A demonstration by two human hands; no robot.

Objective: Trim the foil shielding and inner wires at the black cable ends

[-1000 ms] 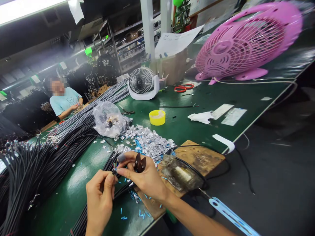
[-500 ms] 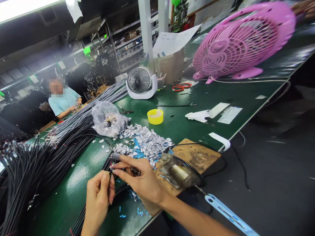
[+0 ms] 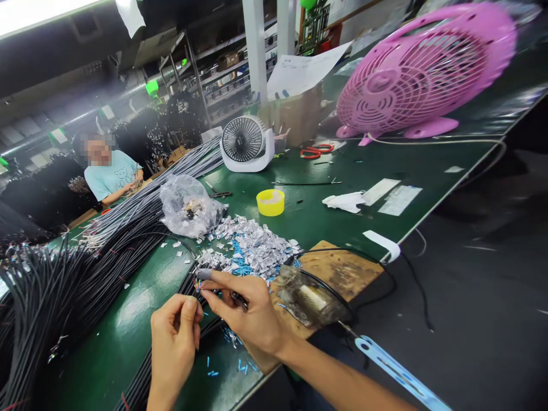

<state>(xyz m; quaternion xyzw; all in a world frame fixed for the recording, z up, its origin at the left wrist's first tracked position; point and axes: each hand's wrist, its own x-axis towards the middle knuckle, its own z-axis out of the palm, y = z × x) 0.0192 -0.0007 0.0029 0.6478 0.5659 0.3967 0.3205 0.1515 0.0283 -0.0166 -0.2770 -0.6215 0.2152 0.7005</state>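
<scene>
My left hand (image 3: 174, 334) is closed around the end of a black cable, most of which its fingers hide. Thin coloured wires (image 3: 197, 283) fan out of that end. At those wires, the thumb and forefinger of my right hand (image 3: 246, 308) are pinched, with a grey cover on the forefinger tip. Tucked in the same palm is a small dark cutting tool (image 3: 240, 300), mostly hidden by the fingers. Just beyond the hands lies a heap of silver foil scraps (image 3: 261, 248) mixed with blue bits.
Bundles of black cables (image 3: 55, 291) fill the left. A soldering iron with a blue handle (image 3: 398, 371) rests by a wooden board (image 3: 342, 268). Behind stand a yellow dish (image 3: 270, 204), plastic bag (image 3: 188, 208), white fan (image 3: 246, 142) and pink fan (image 3: 423, 80). A person (image 3: 112, 177) sits far left.
My right hand has turned, so the dark tool's blades, plain earlier, are now mostly hidden in the palm. Both hands stay together at the cable end. The view has shifted slightly.
</scene>
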